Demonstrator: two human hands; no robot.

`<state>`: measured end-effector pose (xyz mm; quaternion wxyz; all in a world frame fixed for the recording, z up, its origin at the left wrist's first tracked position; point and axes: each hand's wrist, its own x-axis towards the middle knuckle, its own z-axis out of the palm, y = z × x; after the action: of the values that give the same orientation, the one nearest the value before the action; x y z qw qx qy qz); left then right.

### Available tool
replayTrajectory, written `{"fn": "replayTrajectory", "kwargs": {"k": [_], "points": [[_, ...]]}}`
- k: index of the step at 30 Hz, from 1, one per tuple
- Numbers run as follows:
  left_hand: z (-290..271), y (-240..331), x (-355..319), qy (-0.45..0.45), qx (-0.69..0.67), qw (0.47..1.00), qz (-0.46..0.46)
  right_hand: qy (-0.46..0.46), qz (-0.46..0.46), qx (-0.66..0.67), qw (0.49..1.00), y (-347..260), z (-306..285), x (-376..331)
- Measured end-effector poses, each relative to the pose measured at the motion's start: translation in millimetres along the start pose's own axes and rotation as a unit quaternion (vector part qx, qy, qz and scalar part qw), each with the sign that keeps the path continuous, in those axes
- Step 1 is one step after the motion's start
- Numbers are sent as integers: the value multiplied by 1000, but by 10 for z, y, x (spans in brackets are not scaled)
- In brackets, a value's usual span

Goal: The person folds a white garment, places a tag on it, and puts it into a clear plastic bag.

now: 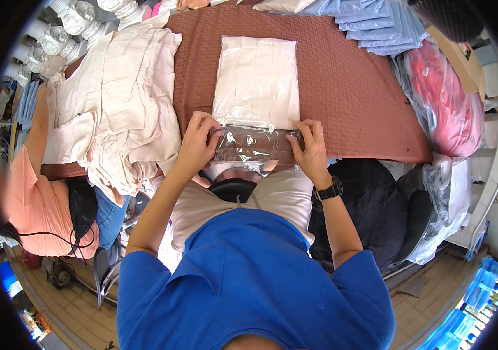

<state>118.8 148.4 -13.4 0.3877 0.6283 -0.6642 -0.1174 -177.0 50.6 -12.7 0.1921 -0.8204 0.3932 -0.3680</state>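
A cream folded garment (256,81) lies flat inside a clear plastic bag on the brown table cover. The bag's loose end, a see-through plastic flap (247,146), hangs toward me over the near table edge. My left hand (199,140) pinches the left side of this flap between thumb and fingers. At its right side my right hand (312,149) has thumb and fingers closed on the plastic, a black watch on the wrist. Both hands are just below the garment's near edge.
Unbagged cream garments (126,99) are heaped on the left, beside a person in a peach shirt (53,216). Bagged light-blue garments (377,26) are stacked at the far right. A bag of red cloth (444,96) and a cardboard box (461,61) stand along the right edge.
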Motion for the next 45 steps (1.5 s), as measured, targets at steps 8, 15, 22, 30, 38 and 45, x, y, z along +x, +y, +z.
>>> {"fn": "replayTrajectory", "kwargs": {"k": [8,15,22,30,38,45], "points": [[-418,66,69,-28,-89,982,-162,-30,-14,-25,999,133,-309,11],[-13,-164,228,-73,31,967,-242,-59,223,-91,969,55,-44,195],[50,-274,193,-11,-362,851,-381,30,246,55,967,126,100,116],[-275,-137,-115,-25,-53,991,-124,16,99,10,995,416,-308,-135],[-159,25,-135,-13,-8,1000,-4,-78,-47,-56,994,256,-361,-102],[-63,-160,-112,-4,-48,995,92,-96,-98,-92,986,435,-379,-122]]}}
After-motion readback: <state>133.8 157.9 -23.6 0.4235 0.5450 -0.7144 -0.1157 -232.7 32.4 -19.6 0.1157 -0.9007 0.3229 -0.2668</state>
